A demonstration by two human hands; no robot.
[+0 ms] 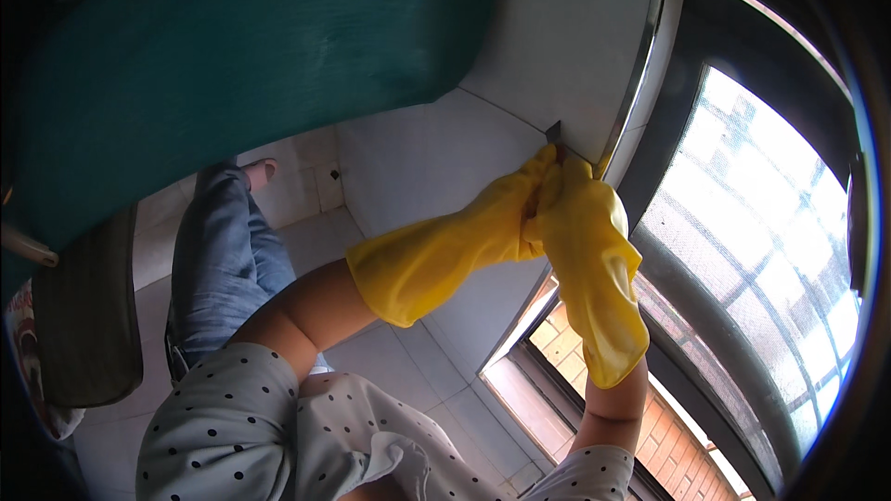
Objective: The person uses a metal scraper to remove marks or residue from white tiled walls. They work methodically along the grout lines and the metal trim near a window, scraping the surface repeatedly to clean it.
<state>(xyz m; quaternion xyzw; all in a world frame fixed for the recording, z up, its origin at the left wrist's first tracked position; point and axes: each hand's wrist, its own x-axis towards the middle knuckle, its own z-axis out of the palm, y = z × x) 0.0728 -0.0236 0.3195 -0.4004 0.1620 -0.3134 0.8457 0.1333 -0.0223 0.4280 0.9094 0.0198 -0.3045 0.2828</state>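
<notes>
Both my hands are in long yellow rubber gloves and pressed together against the pale tiled wall (566,46), close to its metal-trimmed edge. From the fingertips pokes a flat dark-grey blade (554,132), its corner touching the tile joint. My left hand (527,199), fingers closed, reaches in from the left beneath the blade. Beside and partly over it, my right hand (583,209) is also closed, its fingers bent toward the wall. The handle of the bladed tool is hidden within the gloves, so how the two hands share it does not show.
A dark-framed door or window with mesh panes (742,223) stands close on the right. A large green panel (260,46) spans the upper left. Below are my jeans-clad leg (218,260), a pink slipper (261,173), a dark board (88,315) and grey floor tiles (390,362).
</notes>
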